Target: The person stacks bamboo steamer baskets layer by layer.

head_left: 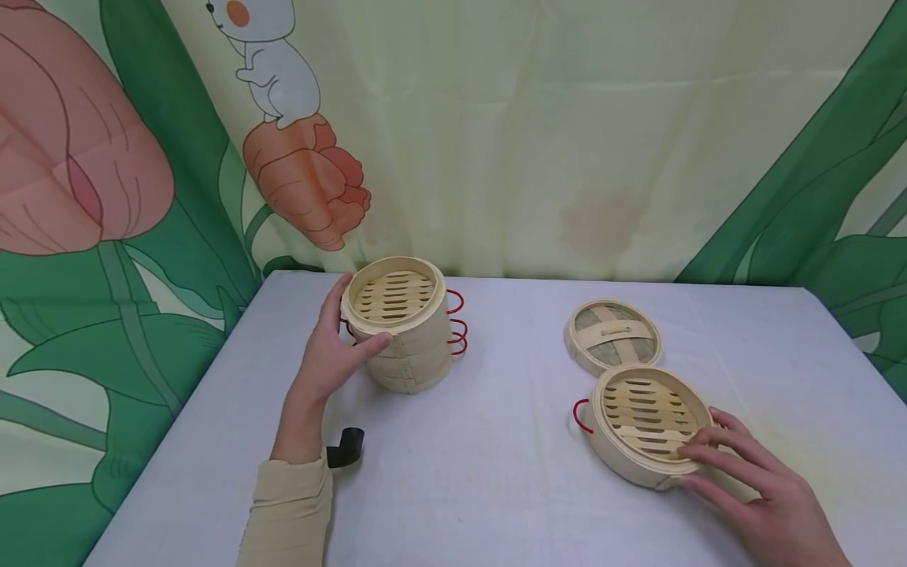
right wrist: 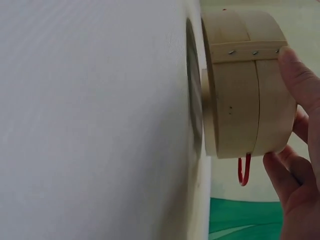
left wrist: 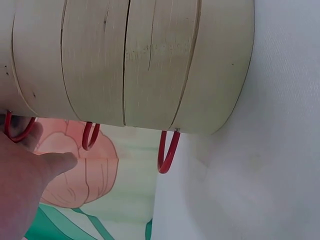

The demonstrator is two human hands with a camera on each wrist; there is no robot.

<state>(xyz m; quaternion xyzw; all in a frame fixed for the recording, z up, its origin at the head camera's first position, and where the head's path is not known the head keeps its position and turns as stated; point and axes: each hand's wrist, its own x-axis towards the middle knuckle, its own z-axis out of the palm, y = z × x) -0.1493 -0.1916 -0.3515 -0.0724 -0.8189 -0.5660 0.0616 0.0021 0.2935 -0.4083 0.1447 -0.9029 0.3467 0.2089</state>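
A stack of round bamboo steamers [head_left: 407, 358] with red loop handles stands upright at the table's back left. My left hand [head_left: 333, 342] is at its left side. The fingers touch the upper wall, while the thumb extends straight across the front, apart from the wall in the left wrist view. My right hand [head_left: 754, 480] pinches the near right rim of a single bamboo steamer tier [head_left: 602, 449], fingers over the edge and thumb outside. This tier tilts and appears slightly raised off the cloth. Behind it lies a woven bamboo lid [head_left: 577, 354], partly covered by the tier.
A white cloth covers the table [head_left: 496, 472]. Beside the left sleeve a black device part [head_left: 346, 447] sticks out from the wrist. A printed curtain [head_left: 531, 157] hangs behind the table's back edge.
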